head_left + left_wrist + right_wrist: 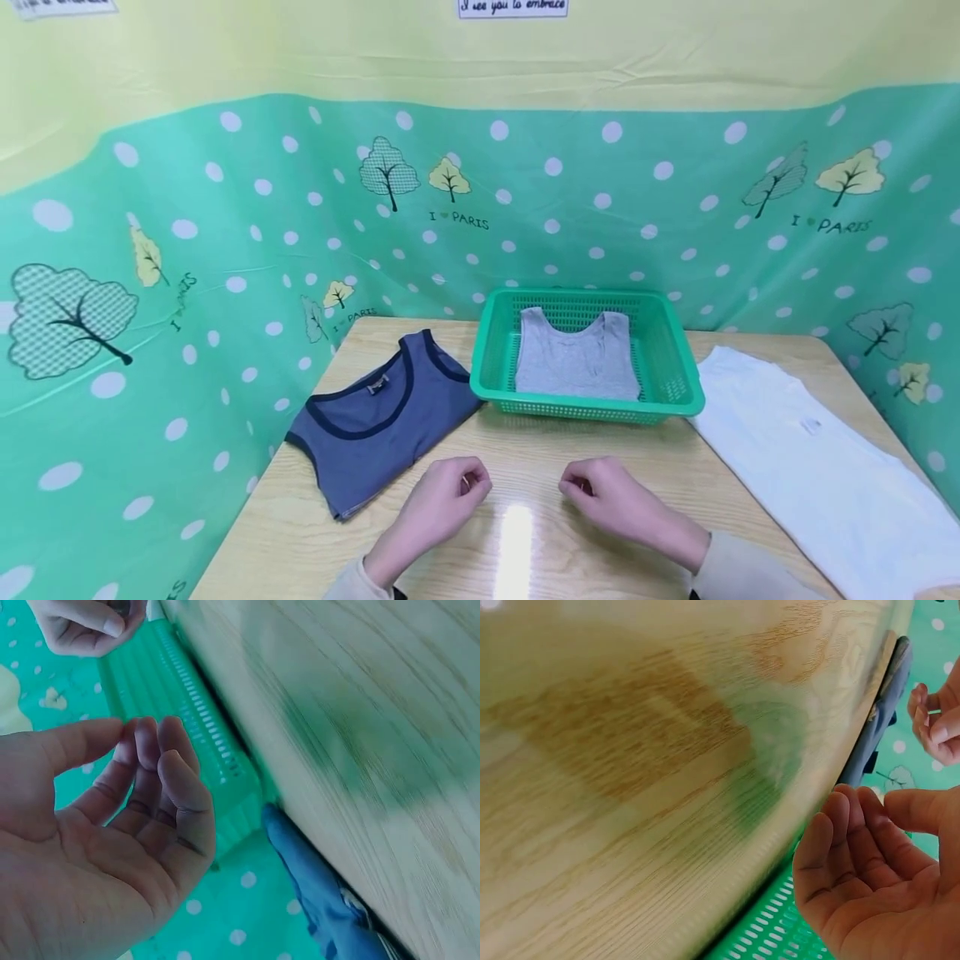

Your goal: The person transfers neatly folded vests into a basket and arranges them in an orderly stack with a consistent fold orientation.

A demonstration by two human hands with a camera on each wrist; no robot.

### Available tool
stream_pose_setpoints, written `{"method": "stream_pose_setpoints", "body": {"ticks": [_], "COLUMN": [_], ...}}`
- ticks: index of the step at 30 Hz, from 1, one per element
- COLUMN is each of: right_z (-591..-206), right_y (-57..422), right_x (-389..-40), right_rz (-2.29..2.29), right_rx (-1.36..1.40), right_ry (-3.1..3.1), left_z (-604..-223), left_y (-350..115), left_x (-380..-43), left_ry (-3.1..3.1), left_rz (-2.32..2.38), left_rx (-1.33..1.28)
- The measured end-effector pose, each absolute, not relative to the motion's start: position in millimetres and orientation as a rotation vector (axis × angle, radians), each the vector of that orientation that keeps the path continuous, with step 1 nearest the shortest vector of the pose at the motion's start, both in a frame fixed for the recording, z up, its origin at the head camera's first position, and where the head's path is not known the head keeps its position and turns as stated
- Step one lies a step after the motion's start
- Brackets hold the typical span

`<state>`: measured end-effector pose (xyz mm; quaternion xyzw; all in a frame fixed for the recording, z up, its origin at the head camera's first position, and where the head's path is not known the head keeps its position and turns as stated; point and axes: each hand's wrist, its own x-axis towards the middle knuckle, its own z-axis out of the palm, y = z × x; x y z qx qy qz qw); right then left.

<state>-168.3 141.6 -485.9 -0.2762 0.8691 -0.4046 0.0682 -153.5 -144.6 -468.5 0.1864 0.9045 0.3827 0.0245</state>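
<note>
Both hands hover over the near middle of the table, apart from each other and holding nothing. My left hand (444,498) has loosely curled fingers, seen from the palm side in the left wrist view; it is nearest to a folded dark blue tank top (390,417). Loosely bent too are the fingers of my right hand (611,502), palm visible in the right wrist view. Beyond the hands stands a green plastic basket (585,408), with a grey tank top (576,362) lying inside it. A white shirt (817,467) lies folded lengthwise on the right.
The light wooden table (525,454) has a bright reflection near its front. A green and yellow curtain (570,183) with dots and trees hangs behind the table and along both sides. The basket stands near the back edge, close to both outer garments.
</note>
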Motion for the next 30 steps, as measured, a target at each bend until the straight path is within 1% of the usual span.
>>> {"method": "stream_pose_setpoints", "body": {"ticks": [6,13,18,23,30], "right_z": [-486.2,-486.3,-483.9,-482.8,-487.1], "right_y": [134.1,120.0,108.9,96.8,77.1], "right_x": [-170.9,-176.0,-183.2,-192.7,-202.6], "right_rz": [-1.192,-1.154,-1.124,-1.137,-1.187], "right_rx": [-0.785,-0.806,-0.791,-0.815,-0.832], "right_ry": [2.626,2.625,2.627,2.611,2.585], "left_z": [-467.0,-454.3,-448.5,-444.4,-444.7], "left_y": [-162.3,-192.1,-211.7,-229.3,-248.5], "left_x": [-153.2,-157.8,-155.1,-150.1,-141.9], "left_ry": [2.873,3.111,3.250,3.263,3.181], "left_rz": [1.183,0.998,0.800,0.666,0.472], "left_rx": [0.492,0.206,-0.018,-0.264,-0.432]}}
